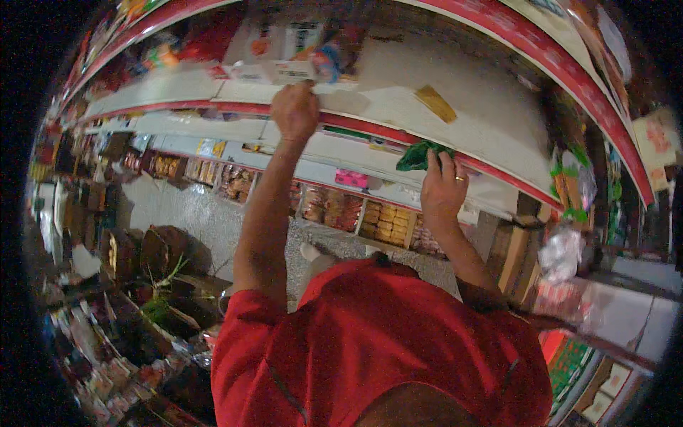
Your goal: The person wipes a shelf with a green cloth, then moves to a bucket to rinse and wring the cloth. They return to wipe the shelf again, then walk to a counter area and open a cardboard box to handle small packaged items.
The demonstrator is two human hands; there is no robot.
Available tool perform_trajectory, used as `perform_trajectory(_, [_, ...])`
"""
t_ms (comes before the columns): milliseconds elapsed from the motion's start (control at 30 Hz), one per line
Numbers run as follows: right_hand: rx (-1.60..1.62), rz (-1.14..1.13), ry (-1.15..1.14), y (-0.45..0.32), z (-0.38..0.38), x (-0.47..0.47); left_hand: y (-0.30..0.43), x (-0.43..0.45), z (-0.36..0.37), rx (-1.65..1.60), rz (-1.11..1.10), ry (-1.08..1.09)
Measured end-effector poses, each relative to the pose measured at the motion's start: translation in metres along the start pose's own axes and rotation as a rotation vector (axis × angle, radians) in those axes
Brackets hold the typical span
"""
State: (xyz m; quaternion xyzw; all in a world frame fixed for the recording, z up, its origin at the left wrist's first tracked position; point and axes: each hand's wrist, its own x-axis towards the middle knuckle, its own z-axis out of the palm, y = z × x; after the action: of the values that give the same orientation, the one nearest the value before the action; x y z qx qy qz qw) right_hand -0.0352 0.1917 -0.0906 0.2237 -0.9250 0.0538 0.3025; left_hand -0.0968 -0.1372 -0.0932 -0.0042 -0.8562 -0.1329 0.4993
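A green cloth is in my right hand, pressed at the red front edge of a white shelf. A ring shows on that hand. My left hand lies at the same shelf's edge, further left, beside packaged goods and a white box; its fingers are curled and blurred, and whether they grip anything cannot be told. Between and above the hands, a piece of brown tape or card lies on the shelf surface.
Lower shelves hold packed goods and a pink packet. Another red-edged shelf curves overhead. Cartons and leafy greens stand at lower left. A silvery plastic bag and a white counter are at the right.
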Motion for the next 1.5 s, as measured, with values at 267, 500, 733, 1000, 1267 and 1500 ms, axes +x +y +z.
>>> perform_trajectory(267, [0.092, -0.245, 0.029, -0.113, 0.029, 0.055, -0.019, -0.067, -0.096, -0.074, -0.156, 0.027])
perform_trajectory(500, [0.114, -0.325, 0.025, -0.232, 0.046, 0.104, -0.120, -0.356, -0.254, -0.017, -0.781, -0.376])
perform_trajectory(733, [0.140, -0.380, 0.058, -0.346, 0.091, 0.149, -0.088, -0.510, -0.415, 0.271, -1.541, -0.442])
perform_trajectory(1000, [0.887, -0.287, -0.260, -0.447, 0.100, 0.187, -0.107, -0.598, -0.465, 0.322, -1.816, -0.388])
perform_trajectory(1267, [2.519, 0.410, -1.341, -0.583, 0.119, 0.175, -0.217, -0.575, -0.439, 0.057, -1.640, 0.000])
perform_trajectory(1500, [2.676, 0.522, -1.750, -0.740, 0.134, 0.216, -0.338, -0.505, -0.463, 0.074, -1.792, -0.068])
